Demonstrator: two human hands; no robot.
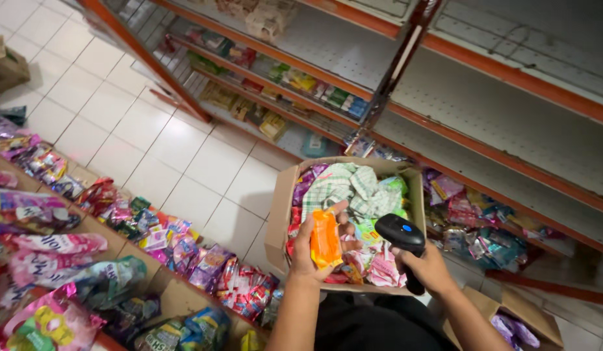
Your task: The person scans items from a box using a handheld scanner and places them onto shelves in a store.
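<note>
My left hand holds a small orange packet upright over an open cardboard box. The box is full of colourful sachets, with a checked green-and-white cloth on top. My right hand grips a black handheld barcode scanner with a blue light, its head turned toward the orange packet, a short gap between them. The box rests in front of me, roughly at lap height.
Orange-framed metal shelves run along the right, mostly bare above, with packets on the lower tiers. Cardboard trays of colourful packets line the left. White tiled floor lies between. Another open carton sits bottom right.
</note>
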